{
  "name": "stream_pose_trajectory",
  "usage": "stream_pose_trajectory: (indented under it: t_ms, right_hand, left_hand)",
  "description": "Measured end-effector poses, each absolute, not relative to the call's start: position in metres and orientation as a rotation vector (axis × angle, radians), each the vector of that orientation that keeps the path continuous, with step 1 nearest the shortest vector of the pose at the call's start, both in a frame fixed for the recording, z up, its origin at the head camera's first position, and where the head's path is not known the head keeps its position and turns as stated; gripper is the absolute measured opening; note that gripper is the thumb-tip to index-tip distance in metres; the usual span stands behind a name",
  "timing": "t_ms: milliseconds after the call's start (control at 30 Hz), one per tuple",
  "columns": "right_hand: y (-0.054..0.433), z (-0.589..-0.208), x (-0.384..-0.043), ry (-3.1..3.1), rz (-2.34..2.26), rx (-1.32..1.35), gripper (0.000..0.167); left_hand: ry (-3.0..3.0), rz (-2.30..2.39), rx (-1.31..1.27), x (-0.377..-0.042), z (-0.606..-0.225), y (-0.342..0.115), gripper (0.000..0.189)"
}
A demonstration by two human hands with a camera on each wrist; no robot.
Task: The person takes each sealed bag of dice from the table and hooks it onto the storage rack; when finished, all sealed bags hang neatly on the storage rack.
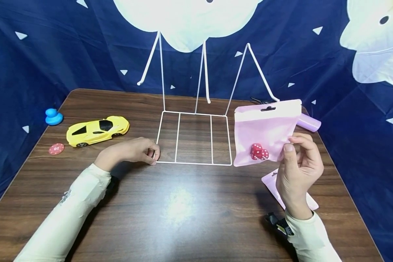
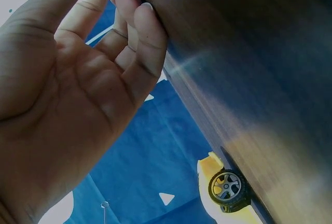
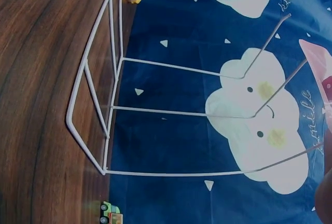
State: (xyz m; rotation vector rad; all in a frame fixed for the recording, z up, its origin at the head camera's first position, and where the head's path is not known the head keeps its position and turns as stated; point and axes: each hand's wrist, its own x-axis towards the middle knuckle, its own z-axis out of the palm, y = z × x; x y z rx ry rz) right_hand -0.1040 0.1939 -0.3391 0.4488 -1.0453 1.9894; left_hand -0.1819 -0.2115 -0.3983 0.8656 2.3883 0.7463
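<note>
Head cam: pink bag [image 1: 266,127] up in the air, right of the white rack [image 1: 211,139]

My right hand [image 1: 299,173] pinches the bag's right edge, red dice [image 1: 258,152] showing inside. My left hand [image 1: 135,150] has thumb and fingers curled round the rack's near left corner, yellow car [image 1: 96,131] off to the left.

Left wrist: those fingers are bent close together; can't tell what's between them here.

Right wrist: a sliver of bag shows; green toy vehicle [image 3: 110,213] sits right of the rack.

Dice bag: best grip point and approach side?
I'd pinch the upright pink bag by its right edge, coming from the right, as the right hand does: that edge looks thin and flat, and the red dice lie clear to its left.
</note>
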Motion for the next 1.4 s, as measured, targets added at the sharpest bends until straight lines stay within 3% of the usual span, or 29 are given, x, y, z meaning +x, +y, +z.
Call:
stream_pose_trajectory:
  t_ms: [833,1400]
  right_hand:
    - [0.178,-0.334,-0.106,-1.172,2.009,0.496,0.011]
    - [0.171,-0.334,-0.106,-1.203,2.007,0.503,0.012]
  left_hand:
    - [2.39,0.759,0.861,-0.18,-0.399,-0.213,0.021]
    - [2.385,0.752,0.901,-0.182,-0.398,-0.211,0.022]
